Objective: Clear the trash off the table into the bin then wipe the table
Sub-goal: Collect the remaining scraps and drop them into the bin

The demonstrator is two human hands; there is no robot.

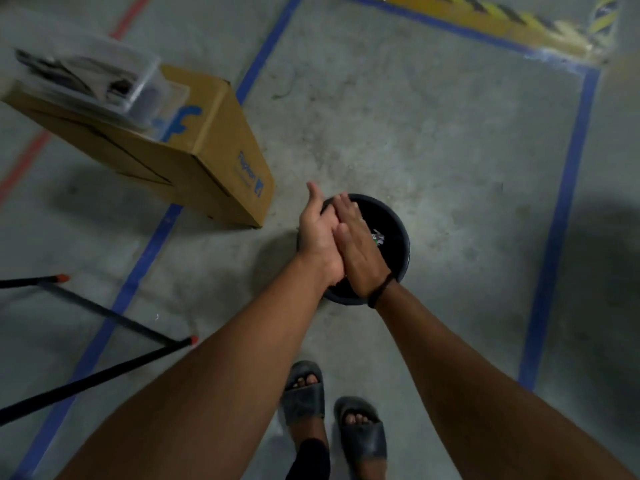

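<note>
Two feet in dark slides (363,438) stand on the concrete floor (433,133). Both bare arms reach straight out and down, meeting palm to palm. The left hand (317,237) and right hand (356,251), a black band (381,289) at its wrist, are pressed flat together, fingers straight, gripping nothing. Directly beneath them sits the round black bin (403,251); something pale and crumpled, probably trash (378,238), lies inside, just right of the right hand's fingers. Beyond, left, a Flipkart cardboard box (207,150).
</note>
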